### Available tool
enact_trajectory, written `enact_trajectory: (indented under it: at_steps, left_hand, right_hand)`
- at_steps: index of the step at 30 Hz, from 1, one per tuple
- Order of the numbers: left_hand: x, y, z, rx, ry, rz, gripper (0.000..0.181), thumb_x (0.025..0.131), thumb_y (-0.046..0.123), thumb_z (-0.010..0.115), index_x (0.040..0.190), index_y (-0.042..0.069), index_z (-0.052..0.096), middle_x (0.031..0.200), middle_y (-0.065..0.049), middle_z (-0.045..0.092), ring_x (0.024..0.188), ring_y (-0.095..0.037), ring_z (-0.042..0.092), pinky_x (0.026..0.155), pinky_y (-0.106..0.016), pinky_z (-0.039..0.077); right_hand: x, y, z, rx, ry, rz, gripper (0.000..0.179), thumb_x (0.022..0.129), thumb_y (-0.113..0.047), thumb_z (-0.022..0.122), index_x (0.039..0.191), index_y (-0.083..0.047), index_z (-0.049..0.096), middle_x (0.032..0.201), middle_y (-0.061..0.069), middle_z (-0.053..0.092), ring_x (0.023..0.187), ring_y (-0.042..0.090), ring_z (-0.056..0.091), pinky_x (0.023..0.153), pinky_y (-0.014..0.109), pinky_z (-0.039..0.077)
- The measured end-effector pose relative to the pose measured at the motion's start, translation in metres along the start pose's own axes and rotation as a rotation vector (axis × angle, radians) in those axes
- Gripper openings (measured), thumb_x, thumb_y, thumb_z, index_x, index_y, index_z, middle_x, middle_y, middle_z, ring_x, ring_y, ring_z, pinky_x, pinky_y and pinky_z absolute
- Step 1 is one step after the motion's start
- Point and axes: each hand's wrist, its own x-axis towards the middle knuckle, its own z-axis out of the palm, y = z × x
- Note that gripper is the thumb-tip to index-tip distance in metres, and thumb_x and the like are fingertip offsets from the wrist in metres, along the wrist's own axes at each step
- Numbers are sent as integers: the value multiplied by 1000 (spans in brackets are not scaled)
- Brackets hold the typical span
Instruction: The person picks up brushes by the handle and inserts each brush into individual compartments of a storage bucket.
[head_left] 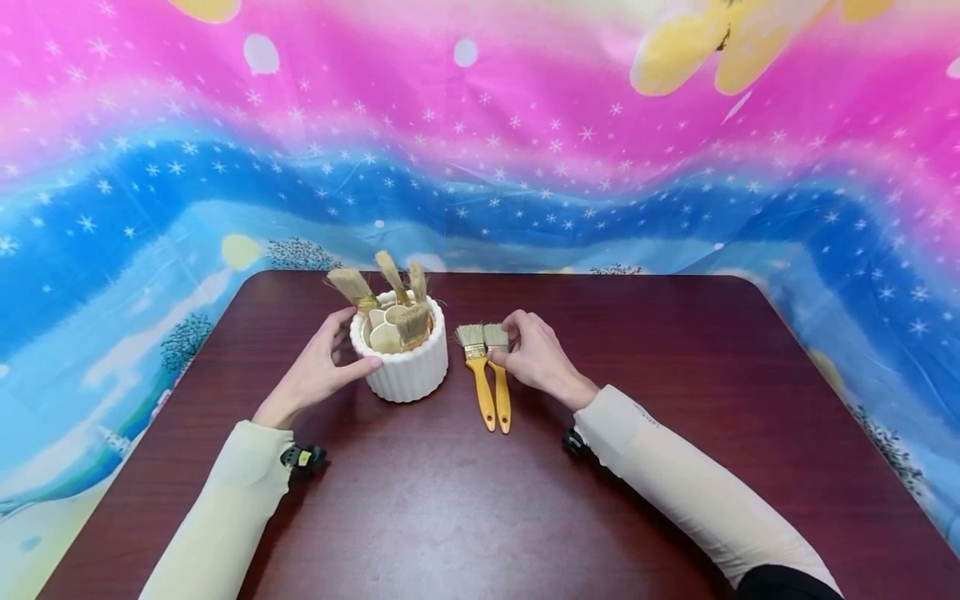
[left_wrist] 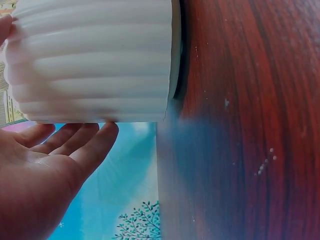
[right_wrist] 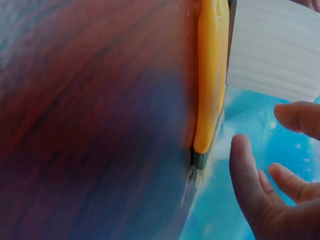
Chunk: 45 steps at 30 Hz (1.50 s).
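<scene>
A white ribbed pot [head_left: 406, 377] holds several paintbrushes [head_left: 351, 285], bristles up, around a pale inner divider. My left hand [head_left: 324, 367] grips the pot's left side, thumb on the near rim; the left wrist view shows the fingers of this hand [left_wrist: 55, 165] against the ribbed wall. Right of the pot lie two yellow-handled paintbrushes side by side, a left one [head_left: 482, 392] and a right one [head_left: 502, 400], bristles away from me. Over the right one's bristles hovers my right hand [head_left: 542, 354]. In the right wrist view its fingers [right_wrist: 244, 165] are spread, apart from the brush handle [right_wrist: 210, 80].
A dark reddish-brown wooden table [head_left: 450, 517] carries everything. Behind and beside it hangs a pink and blue printed cloth [head_left: 525, 167] with snowflakes, meeting the table's far edge just beyond the pot.
</scene>
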Motion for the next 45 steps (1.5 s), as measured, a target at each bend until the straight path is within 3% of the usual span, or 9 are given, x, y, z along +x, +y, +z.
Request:
enact_trajectory:
  at_steps: [3, 8, 14, 19, 38, 45]
  left_hand:
    - [0, 0, 0, -4, -2, 0, 89, 84, 20, 75, 149, 2, 17, 148, -22, 33, 132, -35, 37, 103, -54, 36]
    - [0, 0, 0, -12, -2, -3, 89, 84, 19, 74, 149, 1, 16, 147, -22, 33, 131, -35, 39, 102, -53, 36]
    - [-1, 0, 1, -5, 3, 0, 89, 84, 19, 75, 149, 1, 17, 145, -23, 35, 129, -36, 40, 102, -54, 37]
    - [0, 0, 1, -12, 4, 11, 88, 84, 17, 75, 149, 0, 17, 145, -23, 36, 129, -36, 41, 101, -54, 37]
    - [0, -2, 1, -5, 2, 0, 89, 84, 20, 75, 149, 3, 17, 146, -21, 35, 130, -35, 40, 102, -53, 37]
    - [0, -2, 1, -1, 4, -3, 90, 84, 20, 75, 150, 2, 16, 147, -22, 34, 130, -35, 39, 102, -54, 36]
  right_hand:
    - [1, 0, 1, -8, -22, 30, 52, 78, -28, 77, 116, -2, 55, 101, 12, 55, 83, 19, 50, 74, 31, 46]
    - [2, 0, 2, -7, -90, 87, 52, 79, -27, 77, 118, -2, 52, 102, 14, 52, 72, 16, 58, 69, 30, 49]
    - [2, 0, 5, -132, -136, 129, 54, 78, -35, 77, 115, -6, 52, 103, 11, 51, 87, 22, 46, 76, 34, 42]
    - [2, 1, 9, -204, -170, 158, 54, 76, -38, 78, 112, -8, 51, 99, 8, 49, 88, 23, 47, 76, 35, 42]
    - [4, 3, 13, -269, -205, 167, 54, 78, -35, 78, 114, -5, 50, 96, 7, 51, 85, 22, 49, 73, 34, 42]
    - [4, 4, 10, -275, -235, 188, 53, 81, -31, 76, 120, -4, 52, 105, 9, 53, 88, 22, 50, 76, 36, 44]
